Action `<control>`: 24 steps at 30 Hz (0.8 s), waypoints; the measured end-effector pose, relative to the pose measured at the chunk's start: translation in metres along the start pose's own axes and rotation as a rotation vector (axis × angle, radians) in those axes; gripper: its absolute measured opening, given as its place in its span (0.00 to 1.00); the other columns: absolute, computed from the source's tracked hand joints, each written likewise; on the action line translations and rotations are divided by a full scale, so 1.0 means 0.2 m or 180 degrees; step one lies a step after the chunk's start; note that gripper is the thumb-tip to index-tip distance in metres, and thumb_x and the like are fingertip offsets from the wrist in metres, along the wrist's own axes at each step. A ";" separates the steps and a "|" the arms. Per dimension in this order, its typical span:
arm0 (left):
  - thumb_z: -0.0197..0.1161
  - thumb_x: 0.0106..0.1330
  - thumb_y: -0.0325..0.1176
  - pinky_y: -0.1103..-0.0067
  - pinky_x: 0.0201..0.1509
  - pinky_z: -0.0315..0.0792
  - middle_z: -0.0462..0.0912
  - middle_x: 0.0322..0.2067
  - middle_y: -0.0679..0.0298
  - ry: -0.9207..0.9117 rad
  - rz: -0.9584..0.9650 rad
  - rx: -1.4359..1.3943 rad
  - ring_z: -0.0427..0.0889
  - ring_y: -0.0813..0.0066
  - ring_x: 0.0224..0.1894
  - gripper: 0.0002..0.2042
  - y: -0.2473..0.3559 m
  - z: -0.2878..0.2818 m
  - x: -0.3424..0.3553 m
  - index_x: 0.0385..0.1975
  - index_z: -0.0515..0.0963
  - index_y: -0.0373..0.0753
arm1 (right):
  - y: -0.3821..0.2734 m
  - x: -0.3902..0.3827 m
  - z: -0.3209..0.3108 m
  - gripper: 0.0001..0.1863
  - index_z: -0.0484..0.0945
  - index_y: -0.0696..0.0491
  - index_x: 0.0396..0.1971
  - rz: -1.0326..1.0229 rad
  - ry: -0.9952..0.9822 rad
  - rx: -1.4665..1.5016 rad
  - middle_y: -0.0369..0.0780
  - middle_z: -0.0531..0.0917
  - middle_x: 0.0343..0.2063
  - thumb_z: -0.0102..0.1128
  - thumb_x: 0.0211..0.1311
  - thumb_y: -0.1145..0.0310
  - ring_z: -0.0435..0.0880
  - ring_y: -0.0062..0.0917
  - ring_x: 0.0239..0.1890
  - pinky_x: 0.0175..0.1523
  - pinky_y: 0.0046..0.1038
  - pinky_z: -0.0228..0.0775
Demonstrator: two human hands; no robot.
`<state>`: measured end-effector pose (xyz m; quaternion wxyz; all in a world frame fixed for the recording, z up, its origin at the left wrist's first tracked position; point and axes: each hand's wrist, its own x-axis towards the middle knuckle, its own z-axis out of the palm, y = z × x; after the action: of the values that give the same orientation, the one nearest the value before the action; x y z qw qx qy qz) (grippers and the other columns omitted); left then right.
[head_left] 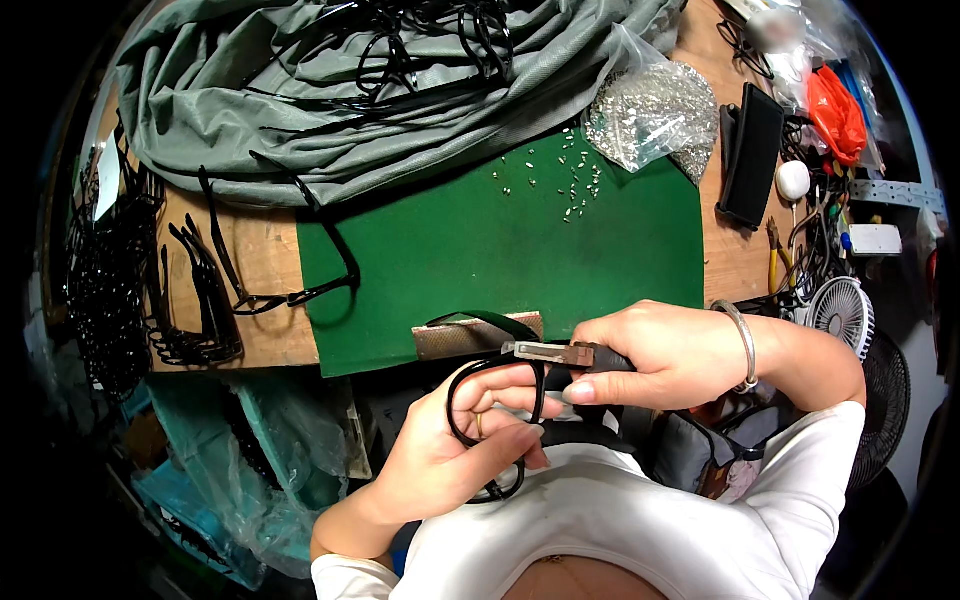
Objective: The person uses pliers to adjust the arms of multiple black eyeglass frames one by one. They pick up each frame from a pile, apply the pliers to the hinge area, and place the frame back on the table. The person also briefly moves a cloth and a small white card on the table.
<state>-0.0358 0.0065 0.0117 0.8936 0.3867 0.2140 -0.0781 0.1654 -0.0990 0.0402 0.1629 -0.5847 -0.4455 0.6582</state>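
Head cam: left hand (430,455) has its fingers curled around a black frame (541,388), just off the mat's near edge. Right hand (665,350) is wrapped round a tool (570,355), nose up at the frame's top; can't tell if it's biting. I'd pinch the frame firmly close to the tool so the thin rim doesn't twist, keep the nose square, and squeeze gently so nothing gets scratched. Surface is a green mat (430,255) on a wood table (268,240), shiny bits (575,190) scattered by a clear bag (650,115), grey cloth (225,120) behind. Pretty cluttered right side, white fan (842,312) included.
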 end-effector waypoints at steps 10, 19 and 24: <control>0.48 0.58 0.16 0.83 0.35 0.71 0.74 0.41 0.56 0.0224 -0.0074 -0.0075 0.78 0.75 0.30 0.21 0.02 0.07 0.02 0.52 0.59 0.33 | 0.07 0.00 0.05 0.18 0.73 0.59 0.24 -0.0112 0.0812 -0.0827 0.47 0.76 0.17 0.57 0.52 0.57 0.76 0.40 0.21 0.26 0.32 0.67; 0.51 0.58 0.19 0.82 0.37 0.71 0.74 0.42 0.55 -0.0141 -0.0034 0.0962 0.77 0.79 0.31 0.22 0.04 0.10 0.04 0.53 0.58 0.32 | 0.22 0.15 0.04 0.15 0.68 0.61 0.40 -0.0098 -0.0187 0.3875 0.42 0.73 0.36 0.51 0.54 0.70 0.73 0.25 0.37 0.47 0.28 0.66; 0.55 0.51 0.20 0.75 0.32 0.72 0.73 0.32 0.61 -0.0381 0.0838 0.2985 0.75 0.64 0.32 0.23 0.01 0.08 0.03 0.50 0.64 0.41 | 0.16 0.20 0.00 0.15 0.69 0.61 0.37 -0.0721 0.0131 0.4165 0.43 0.73 0.33 0.52 0.47 0.73 0.73 0.30 0.34 0.46 0.36 0.66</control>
<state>-0.0255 -0.0038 0.0194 0.6362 0.7661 0.0534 -0.0745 0.1644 -0.0867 -0.0094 0.5610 -0.3271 -0.0094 0.7604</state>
